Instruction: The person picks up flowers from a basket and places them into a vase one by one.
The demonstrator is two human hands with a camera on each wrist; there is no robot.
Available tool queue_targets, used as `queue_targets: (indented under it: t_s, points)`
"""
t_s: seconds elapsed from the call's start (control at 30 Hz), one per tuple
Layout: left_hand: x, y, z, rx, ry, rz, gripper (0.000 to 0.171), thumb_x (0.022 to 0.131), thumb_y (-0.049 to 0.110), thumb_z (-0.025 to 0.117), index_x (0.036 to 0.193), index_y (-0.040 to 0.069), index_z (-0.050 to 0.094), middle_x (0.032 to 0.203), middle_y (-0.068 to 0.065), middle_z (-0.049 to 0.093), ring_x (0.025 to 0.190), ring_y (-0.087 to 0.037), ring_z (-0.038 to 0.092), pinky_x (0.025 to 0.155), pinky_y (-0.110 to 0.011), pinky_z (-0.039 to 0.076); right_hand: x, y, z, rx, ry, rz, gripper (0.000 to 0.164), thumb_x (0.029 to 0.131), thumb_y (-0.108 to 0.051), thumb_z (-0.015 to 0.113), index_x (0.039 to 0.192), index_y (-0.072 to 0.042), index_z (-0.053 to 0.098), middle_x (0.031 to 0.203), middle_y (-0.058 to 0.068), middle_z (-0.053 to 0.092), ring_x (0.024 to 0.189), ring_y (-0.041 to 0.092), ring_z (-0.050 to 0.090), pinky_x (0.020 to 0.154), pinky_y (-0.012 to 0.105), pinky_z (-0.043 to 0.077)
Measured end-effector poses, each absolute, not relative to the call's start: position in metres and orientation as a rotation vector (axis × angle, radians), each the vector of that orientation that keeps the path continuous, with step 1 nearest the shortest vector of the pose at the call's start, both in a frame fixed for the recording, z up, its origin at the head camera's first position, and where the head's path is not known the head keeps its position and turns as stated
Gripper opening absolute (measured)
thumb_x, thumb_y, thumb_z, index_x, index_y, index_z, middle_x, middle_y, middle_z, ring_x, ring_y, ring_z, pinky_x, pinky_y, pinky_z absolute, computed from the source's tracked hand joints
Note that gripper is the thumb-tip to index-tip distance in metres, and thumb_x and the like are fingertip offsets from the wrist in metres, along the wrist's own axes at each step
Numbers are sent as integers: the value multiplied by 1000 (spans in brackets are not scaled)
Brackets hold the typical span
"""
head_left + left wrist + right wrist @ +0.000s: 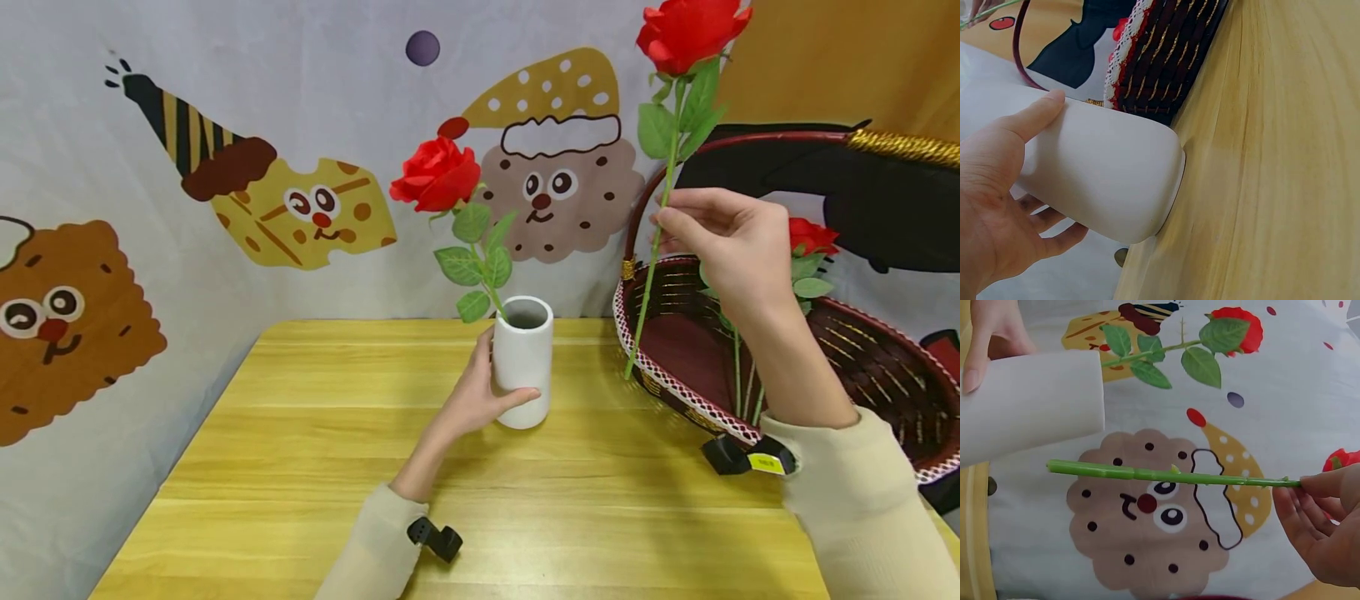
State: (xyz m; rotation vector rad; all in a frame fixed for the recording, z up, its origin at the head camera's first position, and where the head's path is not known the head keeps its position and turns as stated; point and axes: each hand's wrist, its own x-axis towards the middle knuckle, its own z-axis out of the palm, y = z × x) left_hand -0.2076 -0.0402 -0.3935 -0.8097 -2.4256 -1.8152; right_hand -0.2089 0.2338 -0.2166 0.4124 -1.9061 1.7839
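Observation:
A white cylindrical vase [523, 367] stands upright on the table, and my left hand [480, 392] grips its side, thumb across the front. One red artificial rose [438, 175] leans left out of the vase mouth, its lower stem hidden inside. To the right, my right hand [738, 237] pinches a second red rose [690, 37] by its green stem between thumb and fingers. That rose is nearly upright, bloom on top, with the stem's lower end in front of the basket rim. In the right wrist view the bare stem [1116, 470] points toward the vase [1035, 403].
A dark woven basket [678, 408] with a lace rim and a tall handle stands at the right. Another red rose [812, 237] and several stems are in it, partly behind my right arm. The wooden table [360, 483] meets a cartoon-printed cloth [322, 75] at the back.

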Motion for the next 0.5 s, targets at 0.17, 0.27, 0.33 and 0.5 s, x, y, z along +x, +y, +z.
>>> queue_targets:
  t_s: [0.17,0.27,0.33,0.5]
  points:
    - [-208,-40,-393,-817,-2427,-1808,101,83,7,84,158,3,15,149,-21,37,132,-36,45,108,-52,39,-215,222,-211,484,-1790,1837,18,85,3,78,101,10,74,82,9,74,61,18,66,64,22,58]
    - [-209,-40,-394,-825,-2428,-1810,101,84,7,83,158,2,15,150,-21,36,132,-37,45,109,-52,38,-220,216,-210,517,-1704,1881,18,85,5,77,100,13,73,80,11,74,60,19,66,63,24,58]
    - [-209,-40,-393,-829,-2431,-1809,101,84,7,83,158,2,15,150,-21,36,132,-36,45,109,-52,38,-223,211,-209,538,-1650,1908,17,85,7,76,100,14,72,80,13,74,61,20,66,63,25,58]
    - [-207,-41,-391,-824,-2440,-1806,101,83,7,83,158,2,15,149,-22,37,132,-37,45,109,-52,38,-226,200,-206,563,-1583,1907,14,85,9,75,98,15,72,81,14,74,61,20,68,63,27,59]
